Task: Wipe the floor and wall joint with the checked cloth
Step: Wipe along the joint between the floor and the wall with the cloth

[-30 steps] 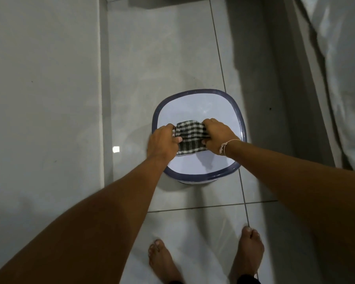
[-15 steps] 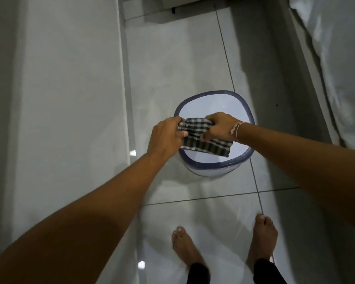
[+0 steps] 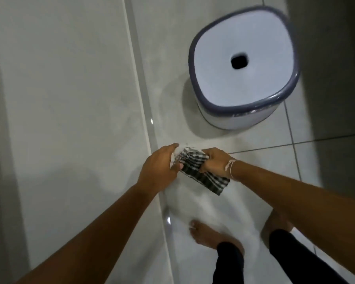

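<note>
Crumpled checked cloth (image 3: pixel 201 173) pinched at frame centre, left hand (image 3: pixel 160 169) and right hand (image 3: pixel 215 161) both closed on it. Upper right: rounded-square white plastic stool (image 3: pixel 244 66), dark rim, 1 square hole. Glossy tiled floor (image 3: pixel 254 201) below.

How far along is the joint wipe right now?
Done: the checked cloth is picked up, clear of the stool. In hand: left hand and right hand both grip it above the floor. Left: the floor and wall joint looks unwiped.

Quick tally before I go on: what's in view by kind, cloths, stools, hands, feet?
Checked cloth: 1
White stool with blue rim: 1
Hands: 2, left hand and right hand, both gripping the cloth
Bare feet: 2, left foot and right foot
Total: 6
</note>
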